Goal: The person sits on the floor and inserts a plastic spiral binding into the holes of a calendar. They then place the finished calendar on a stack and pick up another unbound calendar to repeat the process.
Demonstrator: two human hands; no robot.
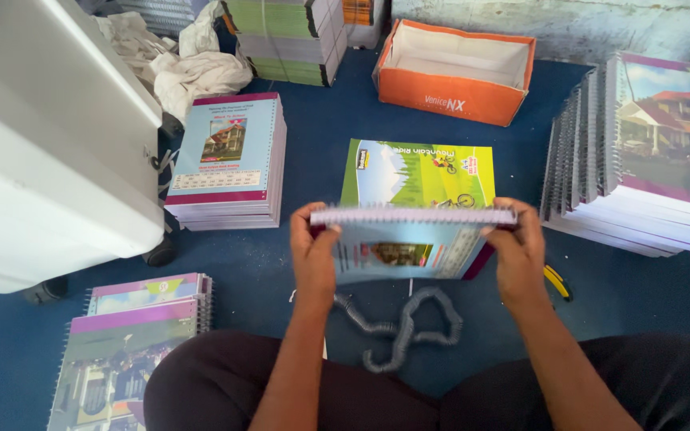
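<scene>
A person sits on a blue floor [305,152] and holds a notebook [409,247] up in front of them with both hands. The left hand [315,255] grips its left edge, thumb on top. The right hand [518,254] grips its right edge the same way. The notebook is tilted, with its wire spine [413,215] on the far side. Under it, near the knees, lies a grey coil [401,327]. Just past the notebook, at 12 o'clock, a green book [421,172] lies flat. An orange box [457,72] sits open farther off at 12 o'clock. At 10 o'clock is a stack [229,160] of books with blue covers. At 2 o'clock is a big pile [640,152] of notebooks with a house picture on top. At 8 o'clock lie more notebooks [133,335]. A white machine [49,136] stands at 9 o'clock. A yellow tool [557,281] peeks out by the right wrist.
</scene>
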